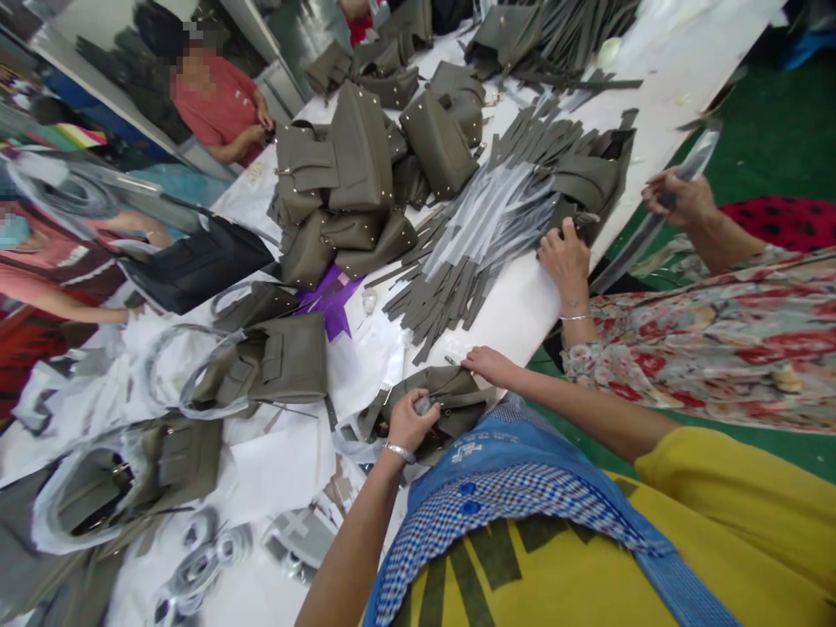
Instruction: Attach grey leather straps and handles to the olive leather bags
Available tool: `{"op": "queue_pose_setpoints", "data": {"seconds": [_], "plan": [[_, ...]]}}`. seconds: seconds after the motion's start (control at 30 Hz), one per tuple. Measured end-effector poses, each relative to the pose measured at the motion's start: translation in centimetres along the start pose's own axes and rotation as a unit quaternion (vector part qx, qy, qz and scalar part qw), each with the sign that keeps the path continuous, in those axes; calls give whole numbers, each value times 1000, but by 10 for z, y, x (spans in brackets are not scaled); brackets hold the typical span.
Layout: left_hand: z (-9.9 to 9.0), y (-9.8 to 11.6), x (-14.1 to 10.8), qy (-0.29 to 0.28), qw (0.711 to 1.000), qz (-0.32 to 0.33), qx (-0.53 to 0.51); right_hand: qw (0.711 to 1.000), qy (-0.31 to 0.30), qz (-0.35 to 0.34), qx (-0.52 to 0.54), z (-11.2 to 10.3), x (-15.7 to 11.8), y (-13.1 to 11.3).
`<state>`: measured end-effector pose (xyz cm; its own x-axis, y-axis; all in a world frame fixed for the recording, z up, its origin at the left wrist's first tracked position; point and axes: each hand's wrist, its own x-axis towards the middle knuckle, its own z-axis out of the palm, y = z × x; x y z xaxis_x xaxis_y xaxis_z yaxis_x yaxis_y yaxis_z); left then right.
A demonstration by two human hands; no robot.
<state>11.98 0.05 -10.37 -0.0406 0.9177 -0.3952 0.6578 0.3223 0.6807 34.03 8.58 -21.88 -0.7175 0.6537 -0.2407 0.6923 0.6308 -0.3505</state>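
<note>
Through the head camera I see a grey-green handbag (461,411) at five o'clock, close to the middle of my view, lying on the white table (522,300) right up against a blue apron (549,453). At six o'clock the left hand (413,421) is curled over it, pinching a small grey piece (423,405) that I can't name. At four o'clock the right hand (489,364) has its fingers at the bag's far edge; I can't tell if they grip or just rest. The bag sits by the table's edge, so I think it could slip off if both hands let go. The messy heap of straps (450,252) at one o'clock is near the right hand, so a big elbow swing could spill some. Between two and three o'clock, a co-worker's hand (567,261) rests on another bag (591,187), and their other hand (683,198) holds a long strip (627,261). If it swings down, it could bump the right arm.
</note>
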Motion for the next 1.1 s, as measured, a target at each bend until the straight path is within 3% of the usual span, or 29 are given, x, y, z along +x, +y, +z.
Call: {"op": "queue_pose_setpoints", "data": {"seconds": [0.2,0.3,0.37,0.43,0.5,0.57,0.63,0.7,0.83,1.1], "plan": [[4,-4,7,26,999,-16,-29,984,42,172,22,-19,-29,15],[11,-6,12,27,999,-19,-31,965,107,199,134,-45,-48,15],[14,-6,16,31,999,-23,-30,918,171,179,310,-65,-60,5],[15,-5,19,34,999,-25,-27,831,210,150,494,-81,-69,-13],[15,-4,21,35,999,-24,-27,753,209,152,605,-88,-73,-35],[14,-2,23,35,999,-25,-28,720,181,193,642,-87,-72,-56],[14,-1,23,32,999,-29,-24,732,137,234,625,-79,-69,-71],[14,0,23,32,999,-34,-16,771,106,243,579,-71,-64,-81],[17,-1,22,39,999,-29,-11,830,122,209,503,-64,-53,-91],[20,-4,21,48,999,-20,-13,842,116,190,491,-66,-40,-97]]}}
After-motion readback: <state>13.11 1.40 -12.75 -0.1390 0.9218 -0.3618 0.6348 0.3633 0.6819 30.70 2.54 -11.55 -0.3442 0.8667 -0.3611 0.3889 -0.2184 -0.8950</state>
